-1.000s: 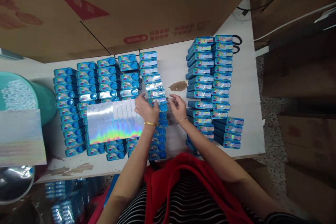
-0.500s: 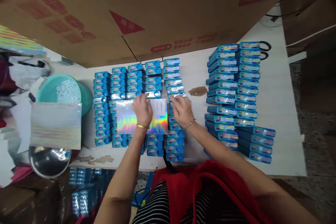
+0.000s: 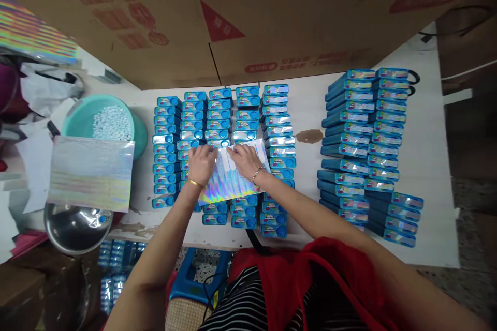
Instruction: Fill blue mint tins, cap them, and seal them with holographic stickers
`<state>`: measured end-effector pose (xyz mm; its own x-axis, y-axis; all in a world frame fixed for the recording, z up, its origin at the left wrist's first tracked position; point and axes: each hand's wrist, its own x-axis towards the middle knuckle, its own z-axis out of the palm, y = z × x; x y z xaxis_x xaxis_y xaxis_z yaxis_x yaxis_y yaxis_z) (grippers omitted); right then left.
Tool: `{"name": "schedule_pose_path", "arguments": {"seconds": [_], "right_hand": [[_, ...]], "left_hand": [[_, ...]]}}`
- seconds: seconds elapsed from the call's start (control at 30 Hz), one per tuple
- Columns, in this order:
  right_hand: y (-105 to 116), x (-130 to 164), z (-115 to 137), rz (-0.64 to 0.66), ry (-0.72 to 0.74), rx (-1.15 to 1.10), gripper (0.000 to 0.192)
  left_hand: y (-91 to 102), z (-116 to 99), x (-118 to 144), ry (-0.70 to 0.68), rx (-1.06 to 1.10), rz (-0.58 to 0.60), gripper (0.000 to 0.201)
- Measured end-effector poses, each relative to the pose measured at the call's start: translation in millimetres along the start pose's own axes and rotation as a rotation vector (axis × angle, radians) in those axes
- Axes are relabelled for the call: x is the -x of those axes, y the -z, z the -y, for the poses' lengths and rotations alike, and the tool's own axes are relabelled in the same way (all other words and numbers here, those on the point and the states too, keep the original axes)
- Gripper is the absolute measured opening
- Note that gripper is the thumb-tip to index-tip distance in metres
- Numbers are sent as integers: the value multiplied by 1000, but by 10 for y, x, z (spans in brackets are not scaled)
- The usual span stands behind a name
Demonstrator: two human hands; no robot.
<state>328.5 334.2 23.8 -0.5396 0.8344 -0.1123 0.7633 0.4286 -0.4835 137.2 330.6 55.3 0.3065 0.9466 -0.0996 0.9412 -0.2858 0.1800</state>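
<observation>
A shiny rainbow sticker sheet [image 3: 229, 185] lies tilted across the tops of several rows of small blue boxes [image 3: 219, 114]. Plain pale strips show near its upper edge. At the sheet's upper left, my left hand [image 3: 201, 165] is closed with its fingertips on the edge. My right hand [image 3: 246, 161] is closed at the upper edge too, right beside the pale strips, its fingertips pinched there. Whether a loosened sticker is between those fingertips is too small to tell. Some boxes in the right-hand row carry silvery strips on their ends.
More blue boxes with shiny strips [image 3: 351, 138] stand in two columns to the right. A large cardboard carton [image 3: 178, 62] walls off the back. On the left are a teal tub [image 3: 140, 137] of white pieces, another sheet [image 3: 91, 173] and a metal bowl [image 3: 73, 232].
My right hand has left the right-hand box row and come onto the sheet. The sheet has turned at a slant, with my left hand now at its upper left edge. The whole view has shifted.
</observation>
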Motion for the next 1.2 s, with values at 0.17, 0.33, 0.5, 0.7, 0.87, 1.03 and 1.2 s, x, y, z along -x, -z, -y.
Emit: {"name": "schedule_pose_path", "arguments": {"seconds": [0.17, 0.33, 0.5, 0.7, 0.87, 1.03, 1.2], "right_hand": [[8, 12, 28, -19, 2, 20, 42], [29, 18, 35, -16, 11, 19, 42], [66, 34, 49, -10, 5, 14, 41], [98, 46, 51, -17, 32, 15, 40], [92, 33, 36, -18, 44, 6, 40], [102, 39, 34, -8, 48, 3, 40], [67, 18, 12, -5, 46, -11, 41]], "left_hand": [[42, -118, 224, -5, 41, -62, 21], [256, -382, 605, 77, 174, -124, 15], [234, -332, 401, 208, 138, -204, 29], [-12, -142, 7, 114, 74, -51, 28], [-53, -163, 101, 111, 57, -101, 25], [-41, -206, 207, 46, 56, -76, 19], [208, -407, 439, 106, 216, -128, 8]]}}
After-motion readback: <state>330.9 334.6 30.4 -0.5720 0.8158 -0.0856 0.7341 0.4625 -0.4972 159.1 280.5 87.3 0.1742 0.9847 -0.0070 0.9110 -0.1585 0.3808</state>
